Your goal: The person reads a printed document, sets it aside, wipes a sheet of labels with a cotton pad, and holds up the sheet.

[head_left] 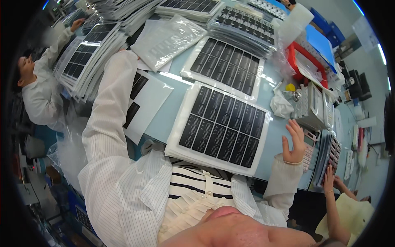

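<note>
Red plastic tray [291,59], right rear of desk [164,119]: contains white paper. Clear plastic bag [170,41], left rear: pale, flat contents (glare obscures detail). Stack of label sheets [222,125], at the desk's near edge before the torso: white, top sheet bearing twelve black panels in two rows. Right hand [293,142]: beside the stack; grip wide, nothing held. Left hand [122,50]: by left-hand sheet pile [88,57], mostly hidden; grip cannot be told.

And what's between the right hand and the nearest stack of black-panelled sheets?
Head view: only a strip of pale blue tabletop between right hand and stack.
</note>
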